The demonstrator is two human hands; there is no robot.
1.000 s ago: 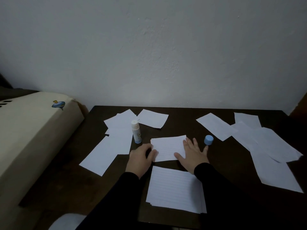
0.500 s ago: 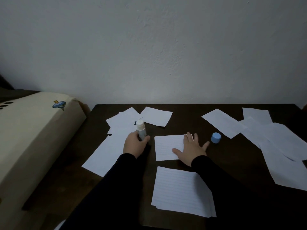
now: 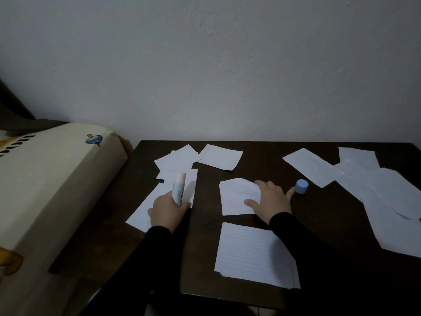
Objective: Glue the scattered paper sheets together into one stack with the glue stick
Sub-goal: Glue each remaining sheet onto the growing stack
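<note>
My left hand [image 3: 167,210] grips the uncapped white glue stick [image 3: 178,187], tilted and raised over the loose sheets at the left [image 3: 175,163]. My right hand [image 3: 270,201] rests on a small lined sheet [image 3: 237,197] in the middle of the dark table [image 3: 262,147]; its far right corner curls up under my fingers. The blue cap [image 3: 301,186] stands just right of that hand, beside my little finger. A stack of lined sheets [image 3: 250,254] lies near the front edge, partly under my right sleeve. More white sheets [image 3: 387,190] are scattered at the right.
A cream-coloured padded piece of furniture [image 3: 52,190] with a small spinning-top print stands against the table's left side. A white wall rises right behind the table. Single sheets lie at the back centre [image 3: 219,157] and back right [image 3: 312,166].
My left hand went from the small lined sheet to the glue stick, gripped it and lifted it off the table, tilting it. My right hand stayed on the sheet, whose corner now curls up.
</note>
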